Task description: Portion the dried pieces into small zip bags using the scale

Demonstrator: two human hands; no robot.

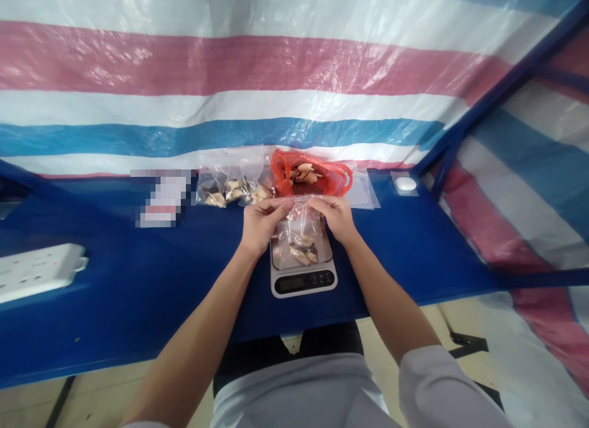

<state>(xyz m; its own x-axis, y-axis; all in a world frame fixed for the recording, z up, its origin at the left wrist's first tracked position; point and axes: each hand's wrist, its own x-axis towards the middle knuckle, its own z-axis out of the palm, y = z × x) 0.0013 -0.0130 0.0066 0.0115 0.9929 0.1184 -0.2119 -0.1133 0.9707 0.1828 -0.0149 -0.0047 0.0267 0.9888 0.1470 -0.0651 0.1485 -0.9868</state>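
Observation:
My left hand (260, 225) and my right hand (334, 217) pinch opposite sides of the top edge of a clear plastic zip bag (299, 226). The bag hangs down onto a white digital kitchen scale (304, 282). Inside it lie several pale brown pieces with dark patches (300, 251), possibly dried food. Behind my hands, a red plastic bag (310, 176) holds similar pieces. To its left, clear bags of such pieces (225, 191) lie on the blue table (115, 280), close to my left hand.
Flat clear plastic sheets or bags (365, 191) lie behind my right hand. A white power strip (37, 271) sits at the table's left edge, and a pixelated patch (163, 198) covers something at the back. A small white round object (405, 183) sits back right. Striped tarpaulin (230, 78) forms the wall.

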